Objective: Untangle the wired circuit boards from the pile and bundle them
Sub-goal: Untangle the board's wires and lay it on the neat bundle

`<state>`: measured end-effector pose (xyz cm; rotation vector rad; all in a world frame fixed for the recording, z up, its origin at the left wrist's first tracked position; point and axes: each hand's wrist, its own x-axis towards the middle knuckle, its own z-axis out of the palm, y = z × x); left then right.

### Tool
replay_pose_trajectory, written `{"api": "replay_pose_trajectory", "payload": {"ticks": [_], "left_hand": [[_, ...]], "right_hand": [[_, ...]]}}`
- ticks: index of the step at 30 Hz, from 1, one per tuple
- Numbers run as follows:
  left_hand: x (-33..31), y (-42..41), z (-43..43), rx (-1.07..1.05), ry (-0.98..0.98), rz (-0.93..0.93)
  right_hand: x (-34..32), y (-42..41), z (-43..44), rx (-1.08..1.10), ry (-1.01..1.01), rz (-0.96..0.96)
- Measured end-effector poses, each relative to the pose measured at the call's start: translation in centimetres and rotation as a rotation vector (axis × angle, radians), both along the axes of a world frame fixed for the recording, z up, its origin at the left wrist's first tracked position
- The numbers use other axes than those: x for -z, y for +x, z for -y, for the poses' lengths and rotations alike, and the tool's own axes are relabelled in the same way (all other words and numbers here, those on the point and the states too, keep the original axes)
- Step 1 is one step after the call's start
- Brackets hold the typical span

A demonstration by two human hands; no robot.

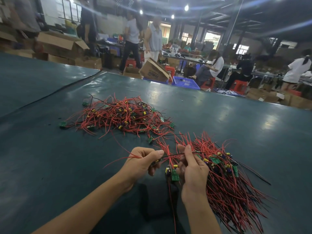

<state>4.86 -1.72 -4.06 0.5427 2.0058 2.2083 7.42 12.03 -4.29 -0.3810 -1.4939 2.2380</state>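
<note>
Head view: both forearms reach in from the bottom of the frame, low over the bench (pixel 50 157). The left hand (pixel 143 162) is curled with its knuckles up, thumb and forefinger pinching a black wire (pixel 173 154) that runs across to the right hand (pixel 194 168). The right hand stands upright with its back to the camera and its fingers closed round red leads. A few wired boards (pixel 173 175) dangle from that grip between the two hands.

Just right of the right hand, touching it, lies a sorted heap (pixel 226 179) of boards with their wires fanned toward the near right corner. The tangled pile (pixel 121 115) sits further out, left of centre, a few stray leads reaching toward the heap.

Bare bench stretches left of the hands and beyond the pile to the far edge (pixel 219 94). A dark seam (pixel 59 92) crosses the far left. Past the edge stand a blue basket (pixel 185 82) and a cardboard box (pixel 154 71).
</note>
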Motion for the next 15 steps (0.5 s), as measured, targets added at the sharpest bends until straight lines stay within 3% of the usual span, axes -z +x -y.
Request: {"api": "replay_pose_trajectory", "payload": {"ticks": [9, 15], "left_hand": [[0.5, -0.3, 0.1, 0.018, -0.004, 0.036], [0.8, -0.3, -0.3, -0.018, -0.004, 0.07]], "right_hand": [[0.0, -0.4, -1.4, 0.11, -0.218, 0.015], [0.7, -0.2, 0.7, 0.084, 0.107, 0.009]]}}
